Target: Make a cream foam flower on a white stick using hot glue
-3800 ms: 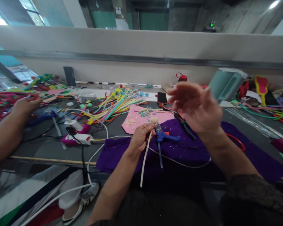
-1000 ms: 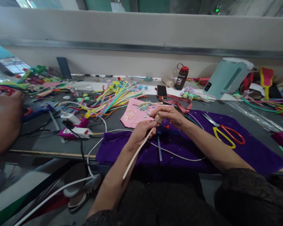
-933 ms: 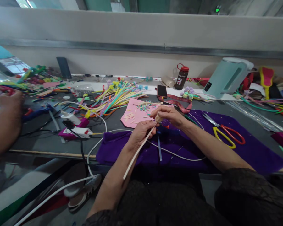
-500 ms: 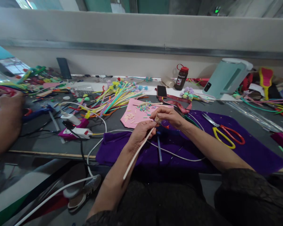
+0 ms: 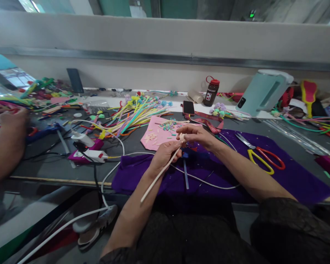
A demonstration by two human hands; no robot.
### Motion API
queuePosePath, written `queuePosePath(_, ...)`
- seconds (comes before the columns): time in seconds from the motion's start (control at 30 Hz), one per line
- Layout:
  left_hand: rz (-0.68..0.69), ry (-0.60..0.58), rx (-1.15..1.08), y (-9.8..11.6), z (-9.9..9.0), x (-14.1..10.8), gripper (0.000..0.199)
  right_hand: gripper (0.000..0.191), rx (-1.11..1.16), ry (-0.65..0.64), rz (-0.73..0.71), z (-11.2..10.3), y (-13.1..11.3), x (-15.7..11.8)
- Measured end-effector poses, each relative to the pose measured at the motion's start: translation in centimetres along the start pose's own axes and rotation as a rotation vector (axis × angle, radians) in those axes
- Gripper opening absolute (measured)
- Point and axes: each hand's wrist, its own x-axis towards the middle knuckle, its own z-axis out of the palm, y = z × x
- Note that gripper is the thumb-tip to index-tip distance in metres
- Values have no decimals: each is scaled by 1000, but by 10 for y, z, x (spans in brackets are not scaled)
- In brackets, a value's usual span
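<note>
My left hand (image 5: 165,154) is closed around a cream pipe-cleaner stem (image 5: 156,179), whose free end slants down toward me over my forearm. At the stem's top sits a small cream flower head (image 5: 182,136). The bent fingers of my right hand (image 5: 196,135) are closed on that head; the thumb is partly hidden. Just below my hands lies a blue glue gun (image 5: 185,154) with a clear glue stick (image 5: 186,176) pointing toward me. Behind them, a pink sheet (image 5: 145,137) bears short cream pieces (image 5: 151,138) and small pastel pieces (image 5: 169,125).
Scissors (image 5: 260,154) lie on the purple cloth (image 5: 288,176) at right. A white cable (image 5: 209,182) crosses the cloth. Pipe cleaners (image 5: 137,113), a phone (image 5: 188,107), a bottle (image 5: 211,91) and a power strip (image 5: 88,154) stand around. Another person's hand (image 5: 13,119) works at far left.
The cream flower head shows more clearly between my fingers, as my right fingers have shifted slightly. The stem's free end has swung a little to the left and up.
</note>
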Motion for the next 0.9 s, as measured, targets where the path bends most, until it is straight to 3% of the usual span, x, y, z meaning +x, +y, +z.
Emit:
queuePosePath(0.57, -116, 78, -111, 9, 6, 0, 34, 23, -37, 110, -7, 5, 2, 0)
queuePosePath(0.9, -107, -2, -111, 6, 3, -2, 27, 29, -10, 86, -31, 6, 10, 2)
